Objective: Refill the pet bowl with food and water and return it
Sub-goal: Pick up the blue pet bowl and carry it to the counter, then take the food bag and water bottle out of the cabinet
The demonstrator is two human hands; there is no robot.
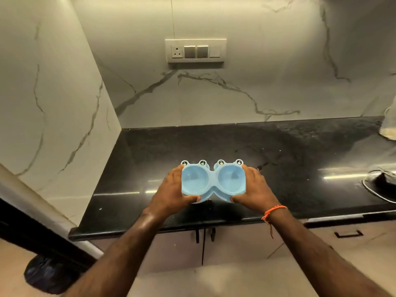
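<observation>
A light blue double pet bowl with two round wells and frog-eye bumps on its far rim is over the black counter, near its front edge. Both wells look empty. My left hand grips the bowl's left end, thumb along the near rim. My right hand grips the right end the same way; an orange thread is tied at that wrist. I cannot tell whether the bowl rests on the counter or is held just above it.
Marble walls close the counter at the back and left, with a switch panel on the back wall. A pale bag or container stands at the far right edge. A dark object with a white cord lies at the right. Cabinet doors sit below.
</observation>
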